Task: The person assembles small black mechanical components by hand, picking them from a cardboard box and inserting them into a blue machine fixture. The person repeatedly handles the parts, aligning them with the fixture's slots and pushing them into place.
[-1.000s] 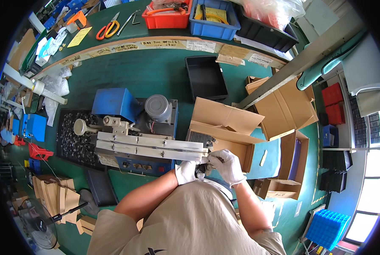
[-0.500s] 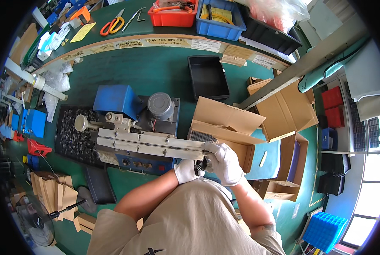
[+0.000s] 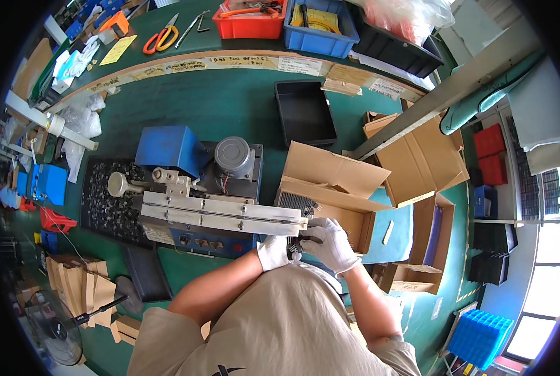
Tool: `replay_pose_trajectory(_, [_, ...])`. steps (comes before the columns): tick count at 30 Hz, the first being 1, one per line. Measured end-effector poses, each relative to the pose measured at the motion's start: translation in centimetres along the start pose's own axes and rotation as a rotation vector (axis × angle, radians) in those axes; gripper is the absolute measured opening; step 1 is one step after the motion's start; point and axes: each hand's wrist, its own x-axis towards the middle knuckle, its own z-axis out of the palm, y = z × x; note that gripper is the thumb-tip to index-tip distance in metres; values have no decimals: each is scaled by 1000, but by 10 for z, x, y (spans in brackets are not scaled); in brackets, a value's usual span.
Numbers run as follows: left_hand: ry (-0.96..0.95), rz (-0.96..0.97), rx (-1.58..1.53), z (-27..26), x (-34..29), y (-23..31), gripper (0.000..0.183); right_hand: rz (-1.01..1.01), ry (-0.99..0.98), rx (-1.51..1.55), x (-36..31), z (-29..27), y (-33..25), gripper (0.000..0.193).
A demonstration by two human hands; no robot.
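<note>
A metal machine with a long pale rail (image 3: 223,213) stands before me, the rail's right end close to my hands. My left hand (image 3: 272,253), in a white glove, is just below that end. Its fingers are closed round several small dark parts (image 3: 293,248) with thin, light-coloured edges. My gloved right hand (image 3: 331,245) is to the right of the rail's end and pinches a small dark strip-like part (image 3: 309,237) between thumb and fingers. The exact shape of these parts is too small to make out.
Left of the rail, a black tray (image 3: 98,216) holds many loose dark pieces. An open cardboard box (image 3: 349,216) with rows of dark parts is at right, beside more cartons (image 3: 440,244). A black bin (image 3: 305,113) stands behind; a fan (image 3: 54,326) is lower left.
My right hand has moved slightly down and right, away from the rail's end, and a dark part now shows in its fingers. The left hand has stayed about where it was.
</note>
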Motion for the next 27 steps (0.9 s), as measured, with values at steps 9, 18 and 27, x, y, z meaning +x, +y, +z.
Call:
replay_pose_trajectory(9, [38, 42, 125, -16, 7, -6, 35, 6, 206, 60, 5, -29, -23, 17])
replay_pose_trajectory(18, [-43, 91, 158, -21, 5, -6, 29, -91, 308, 8, 10, -17, -33, 19])
replay_pose_trajectory(27, [-15, 296, 675, 3, -12, 5, 17, -51, 543, 140, 13, 2, -39, 34])
